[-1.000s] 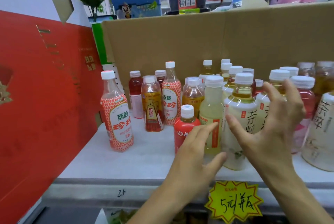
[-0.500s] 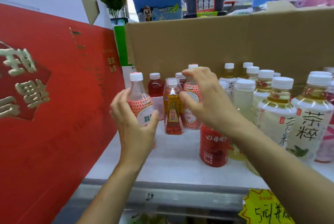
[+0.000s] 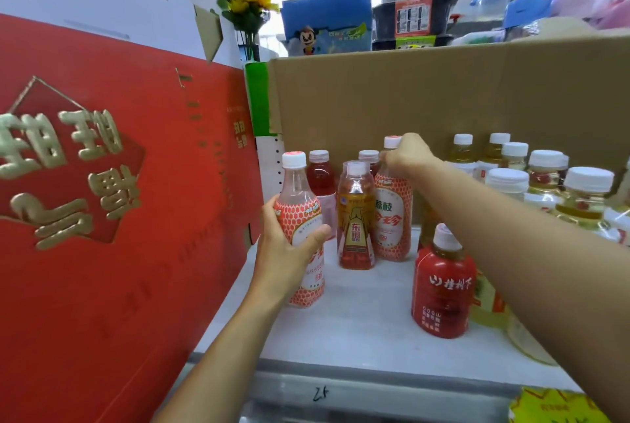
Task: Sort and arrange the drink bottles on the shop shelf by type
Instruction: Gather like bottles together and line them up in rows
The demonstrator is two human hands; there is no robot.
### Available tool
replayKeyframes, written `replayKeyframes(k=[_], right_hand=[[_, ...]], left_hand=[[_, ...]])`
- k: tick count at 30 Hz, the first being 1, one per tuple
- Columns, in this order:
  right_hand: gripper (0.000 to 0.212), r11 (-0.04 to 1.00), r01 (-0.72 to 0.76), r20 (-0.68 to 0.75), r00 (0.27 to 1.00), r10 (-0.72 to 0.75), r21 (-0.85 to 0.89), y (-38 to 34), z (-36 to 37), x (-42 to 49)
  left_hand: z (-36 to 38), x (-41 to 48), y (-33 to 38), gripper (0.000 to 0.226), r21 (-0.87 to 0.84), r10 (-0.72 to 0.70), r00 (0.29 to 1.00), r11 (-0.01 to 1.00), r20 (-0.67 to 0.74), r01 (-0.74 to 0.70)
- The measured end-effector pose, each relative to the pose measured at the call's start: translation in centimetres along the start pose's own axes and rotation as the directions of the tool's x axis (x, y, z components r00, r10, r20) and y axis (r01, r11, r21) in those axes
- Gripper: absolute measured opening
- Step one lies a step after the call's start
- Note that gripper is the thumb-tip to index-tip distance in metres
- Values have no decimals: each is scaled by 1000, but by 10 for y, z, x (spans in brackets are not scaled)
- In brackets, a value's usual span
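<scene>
Head view: a hand on each of the two matching honeycomb-label bottles, centre of frame.
Left hand (image 3: 284, 252) is wrapped round the body of the front honeycomb bottle (image 3: 300, 214), thumb across the label. Right hand (image 3: 405, 155) has its fingers curled at the neck of the rear honeycomb bottle (image 3: 393, 218), under the cap. Both bottles stand upright on the shelf (image 3: 358, 327). Sorting looks early: the amber bottle (image 3: 356, 218) stands between the pair and types are mixed centre-left. Count: two honeycomb, one amber, two dark-red juice bottles (image 3: 319, 173) behind, one red-wrapped bottle (image 3: 443, 289) in front. Pale tea bottles (image 3: 586, 197) are grouped at right, at least six caps showing, more hidden by the arm.
</scene>
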State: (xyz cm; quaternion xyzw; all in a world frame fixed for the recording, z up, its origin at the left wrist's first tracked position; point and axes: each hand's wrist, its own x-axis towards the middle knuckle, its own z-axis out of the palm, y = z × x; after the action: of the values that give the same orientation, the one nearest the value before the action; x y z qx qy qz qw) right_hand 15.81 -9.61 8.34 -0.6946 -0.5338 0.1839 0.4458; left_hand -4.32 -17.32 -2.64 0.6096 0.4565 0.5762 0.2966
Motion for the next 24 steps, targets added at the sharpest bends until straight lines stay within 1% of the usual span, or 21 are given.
replayKeyframes(k=[2, 6, 8, 11, 15, 17, 19, 21, 24], right_hand=[[34, 998, 44, -9, 999, -44, -35, 0, -2, -8], [27, 962, 213, -13, 976, -218, -172, 0, -4, -32], [23, 940, 295, -31, 952, -304, -172, -3, -9, -45], [18, 911, 407, -74, 908, -412, -75, -10, -23, -61], [23, 828, 556, -146, 827, -543, 67, -18, -41, -86], [23, 770, 616, -225, 784, -579, 166, -19, -48, -100], [20, 716, 651, -280, 757, -591, 250, -19, -55, -117], [17, 663, 654, -313, 756, -574, 365, -17, -60, -134], [14, 595, 592, -313, 801, -511, 543, -4, -70, -163]], left_hand=[[-1, 0, -1, 74, -24, 10, 1000, 1000, 16, -9], [-1, -2, -1, 72, -53, 33, 999, 998, 19, -32], [0, -4, -2, 71, -72, 47, 999, 996, 14, -46], [0, -8, 0, 73, -96, 73, 997, 993, 20, -71], [-1, -18, 13, 75, -143, 129, 992, 981, -13, -129], [-1, -25, 25, 72, -162, 165, 985, 972, -44, -170], [-1, -35, 38, 69, -174, 198, 978, 963, -72, -208], [0, -47, 50, 67, -179, 215, 973, 957, -85, -227], [3, -71, 65, 63, -186, 204, 975, 958, -82, -216]])
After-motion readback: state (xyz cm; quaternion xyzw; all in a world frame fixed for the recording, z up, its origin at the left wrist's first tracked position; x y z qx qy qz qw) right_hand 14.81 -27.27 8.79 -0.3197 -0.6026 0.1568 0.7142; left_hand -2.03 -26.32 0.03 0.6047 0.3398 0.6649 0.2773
